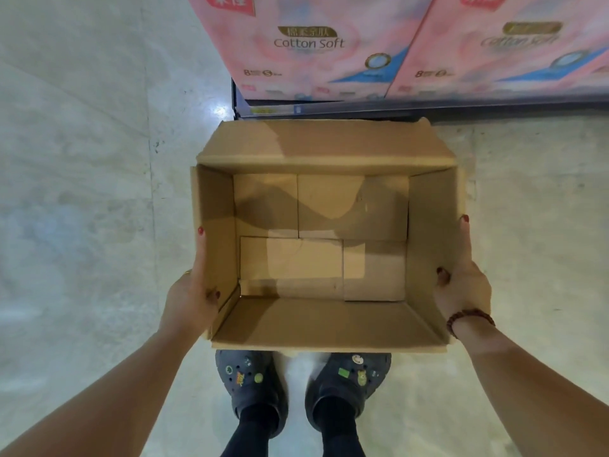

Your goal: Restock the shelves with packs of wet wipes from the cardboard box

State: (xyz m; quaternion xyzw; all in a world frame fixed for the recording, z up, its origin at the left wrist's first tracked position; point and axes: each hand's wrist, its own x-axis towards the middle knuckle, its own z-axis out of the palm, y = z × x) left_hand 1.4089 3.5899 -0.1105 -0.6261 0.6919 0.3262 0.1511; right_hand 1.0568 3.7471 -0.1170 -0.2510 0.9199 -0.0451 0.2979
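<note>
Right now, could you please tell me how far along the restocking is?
Unpacking looks done: the cardboard box shows only its bare bottom flaps, no packs. In hand: left hand and right hand grip its side walls. Left: nothing from this box; pink Cotton Soft packs sit on the shelf.

Light: even, moderately bright, indoor, falling from overhead.
Glare: one small white hot spot lay on the glossy pale floor [82,192], just beyond the far left corner of the cardboard box [329,146].
Shadows: soft-edged dark patches crossed the box's far flap and inner bottom, with paler lit rectangles between them. The left inner wall sat in shade.
Focus: the box and shoes [253,380] were fairly sharp. The pink packs [309,44] at the top were soft, and the right one was smeared so its lettering hardly read.
Distortion: wide-angle stretch bent the floor lines and lengthened the forearms [99,390] toward the lower corners.
</note>
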